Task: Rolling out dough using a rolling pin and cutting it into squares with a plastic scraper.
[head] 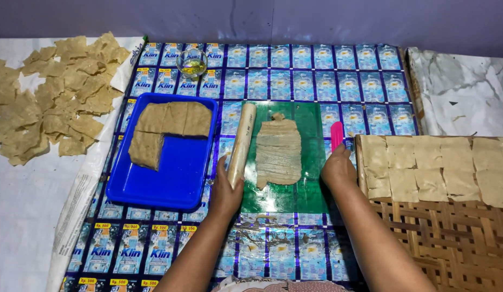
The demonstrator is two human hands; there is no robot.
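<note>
A flattened, ridged sheet of beige dough point(278, 152) lies on a green mat point(309, 189) in the middle. My left hand point(226, 190) grips the near end of a pale wooden rolling pin point(242, 141), which lies along the mat's left edge beside the dough. My right hand point(337, 168) rests at the mat's right edge, closed on a pink flat scraper point(336, 134) that sticks up beyond the fingers.
A blue tray point(176, 181) with brown dough slabs point(166, 127) sits left. A small glass of yellowish oil point(192, 62) stands behind. Cut dough squares point(440, 165) lie on a woven bamboo rack point(451, 238) at right. Dried pieces point(51, 97) cover white sheeting at far left.
</note>
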